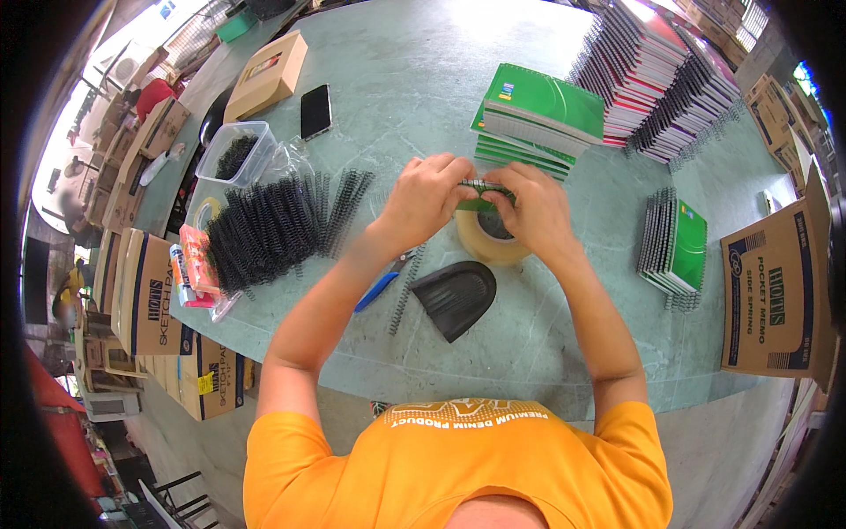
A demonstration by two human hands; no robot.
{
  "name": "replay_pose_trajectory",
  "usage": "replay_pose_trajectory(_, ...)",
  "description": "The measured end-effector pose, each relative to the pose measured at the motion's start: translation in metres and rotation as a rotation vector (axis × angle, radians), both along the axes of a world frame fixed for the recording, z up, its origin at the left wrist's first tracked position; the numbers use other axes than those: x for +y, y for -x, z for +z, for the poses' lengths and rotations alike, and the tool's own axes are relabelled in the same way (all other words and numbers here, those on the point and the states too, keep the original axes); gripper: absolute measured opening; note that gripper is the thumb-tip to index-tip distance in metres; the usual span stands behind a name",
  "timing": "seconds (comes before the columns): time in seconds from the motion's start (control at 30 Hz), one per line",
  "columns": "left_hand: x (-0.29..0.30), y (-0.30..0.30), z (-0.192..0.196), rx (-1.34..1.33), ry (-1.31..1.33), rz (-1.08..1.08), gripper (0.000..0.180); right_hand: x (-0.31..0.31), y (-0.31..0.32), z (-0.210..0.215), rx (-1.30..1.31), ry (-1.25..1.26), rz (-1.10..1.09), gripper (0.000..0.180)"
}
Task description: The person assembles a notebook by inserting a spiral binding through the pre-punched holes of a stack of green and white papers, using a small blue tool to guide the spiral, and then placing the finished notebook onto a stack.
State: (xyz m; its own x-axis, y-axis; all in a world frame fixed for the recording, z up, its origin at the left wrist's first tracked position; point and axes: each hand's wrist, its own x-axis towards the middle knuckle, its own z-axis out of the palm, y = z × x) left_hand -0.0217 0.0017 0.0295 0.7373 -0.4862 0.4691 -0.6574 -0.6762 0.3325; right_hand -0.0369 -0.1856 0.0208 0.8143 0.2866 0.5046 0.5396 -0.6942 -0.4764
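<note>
Both my hands meet over a roll of clear tape (489,249) at the middle of the table. Between them is the edge of a small green memo pad (471,204). My left hand (425,198) pinches the pad's left end, and my right hand (533,207) grips the right end with its thumb bent in. Fingers cover most of the pad. Just beyond stands a stack of green memo pads (546,101). Nearer me lie a black spiral coil (407,291), blue-handled scissors (377,291) and a black ridged plastic piece (456,298).
Many black spiral coils (264,225) are piled at left, beside a clear plastic tub (238,152). A phone (315,112) and a cardboard box (267,75) lie behind. Bound green notebooks (677,242) and tall notebook stacks (648,75) stand right. An open carton (775,282) borders the right edge.
</note>
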Motion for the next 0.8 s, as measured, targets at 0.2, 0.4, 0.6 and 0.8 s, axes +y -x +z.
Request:
replay_pose_trajectory(0.2,-0.005,0.004,0.001,0.015,0.076,0.019,0.019,0.000,-0.002,0.001,0.053,-0.041,-0.011,0.016)
replay_pose_trajectory(0.4,-0.005,-0.001,0.004,-0.066,0.068,0.022,0.019,0.003,-0.004,-0.001,-0.011,-0.021,-0.025,0.017)
replay_pose_trajectory(0.6,-0.003,-0.002,0.003,0.073,-0.060,0.064,0.020,0.003,-0.002,-0.001,-0.022,-0.006,-0.032,0.018)
replay_pose_trajectory(0.8,-0.007,-0.004,0.006,0.024,0.028,0.069,0.024,0.003,-0.004,-0.003,0.012,-0.038,-0.042,0.018)
